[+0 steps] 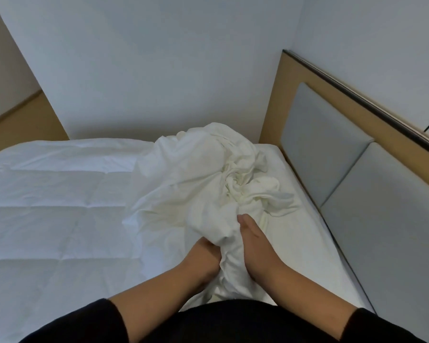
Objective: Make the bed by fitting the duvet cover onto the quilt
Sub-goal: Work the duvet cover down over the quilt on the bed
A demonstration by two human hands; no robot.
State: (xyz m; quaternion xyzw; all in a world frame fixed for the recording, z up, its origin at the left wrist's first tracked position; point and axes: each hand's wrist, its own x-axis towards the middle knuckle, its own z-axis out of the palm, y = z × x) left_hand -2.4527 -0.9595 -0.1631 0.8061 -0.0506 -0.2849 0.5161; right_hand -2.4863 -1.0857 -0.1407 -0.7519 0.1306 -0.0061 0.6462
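A white stitched quilt (60, 194) lies spread flat over the left and middle of the bed. On its right side sits a crumpled cream-white duvet cover (203, 174), bunched into a heap near the headboard. Both hands are at the near end of that heap. My left hand (203, 258) is half buried under a fold of the cover, its fingers hidden in the cloth. My right hand (255, 238) grips the bunched cloth from the right, thumb lying along the top of the fold.
A padded grey headboard (332, 154) in a tan wooden frame runs along the right side of the bed. A white wall stands behind the bed, with wooden floor (22, 120) showing at the far left. My dark sleeves fill the bottom edge.
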